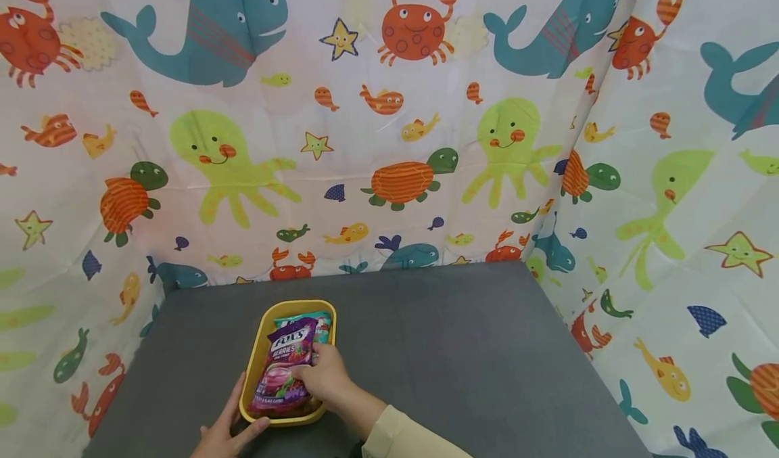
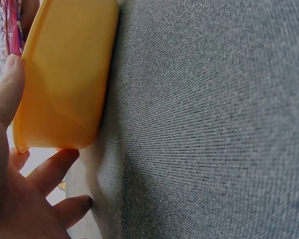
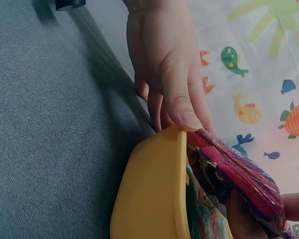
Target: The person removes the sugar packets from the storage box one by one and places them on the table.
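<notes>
Inside the yellow tub (image 1: 258, 358), above a teal packet (image 1: 324, 324), the purple bag (image 1: 282, 371) lies just left of the right hand (image 1: 329, 375), the nearer one, which pinches its right edge; its long axis slants away and slightly rightward. Spread wide, the left hand (image 1: 224, 432) touches the tub's near-left corner. Glossy and crinkled, the bag shows white FOX'S lettering.

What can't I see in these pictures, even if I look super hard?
Most of the teal packet: head view, behind the purple Fox's Berries candy bag.
The candy bag's tiny print: head view, too small.
The whole of the black object: right wrist view, cut off by the top edge.
</notes>
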Available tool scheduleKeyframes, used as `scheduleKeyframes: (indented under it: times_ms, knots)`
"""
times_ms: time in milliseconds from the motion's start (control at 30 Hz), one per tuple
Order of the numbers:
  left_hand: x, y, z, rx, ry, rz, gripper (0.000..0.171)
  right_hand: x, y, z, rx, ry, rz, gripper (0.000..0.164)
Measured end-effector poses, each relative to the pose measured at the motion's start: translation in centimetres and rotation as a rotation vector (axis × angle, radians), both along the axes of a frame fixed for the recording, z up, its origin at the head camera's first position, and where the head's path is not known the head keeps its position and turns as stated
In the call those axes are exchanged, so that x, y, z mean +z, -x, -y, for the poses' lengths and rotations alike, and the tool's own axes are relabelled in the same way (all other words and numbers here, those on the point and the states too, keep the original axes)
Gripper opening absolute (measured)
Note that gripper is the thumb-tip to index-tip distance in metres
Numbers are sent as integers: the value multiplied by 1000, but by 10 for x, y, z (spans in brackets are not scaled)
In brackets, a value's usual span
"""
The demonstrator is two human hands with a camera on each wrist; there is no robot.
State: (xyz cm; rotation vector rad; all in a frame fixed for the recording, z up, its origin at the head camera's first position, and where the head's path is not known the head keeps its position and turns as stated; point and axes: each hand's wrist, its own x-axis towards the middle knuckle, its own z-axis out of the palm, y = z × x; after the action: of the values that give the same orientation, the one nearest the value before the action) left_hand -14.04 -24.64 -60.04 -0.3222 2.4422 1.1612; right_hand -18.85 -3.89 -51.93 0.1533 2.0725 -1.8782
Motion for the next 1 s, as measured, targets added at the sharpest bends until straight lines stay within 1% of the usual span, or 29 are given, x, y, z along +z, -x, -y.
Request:
scheduleKeyframes:
  times_ms: [67,167,367,467,600,733,933,1000]
  knots:
    - [1,-2,-1,3,5,8,108,2,-1,-3,10,37,6,44]
    - [2,-6,-3,6,1,-1,108,5,-3,-7,21,75,6,47]
    - [1,-10,-6,13,-20,-31,105,8,-4,-16,31,92,6,55]
    - [2,-13,-8,19,-13,-23,106,8,-5,-21,22,101,11,56]
    - [3,-16,-10,20,6,-14,108,10,-6,-29,19,127,-15,57]
    - [3,-20,-12,18,0,-29,106,10,-5,-39,29,153,-46,56]
    - [4,-25,-16,21,-20,-39,104,13,-3,-53,21,168,-52,49]
    - [4,-26,-17,27,-24,-37,104,14,-2,-58,13,164,-55,50]
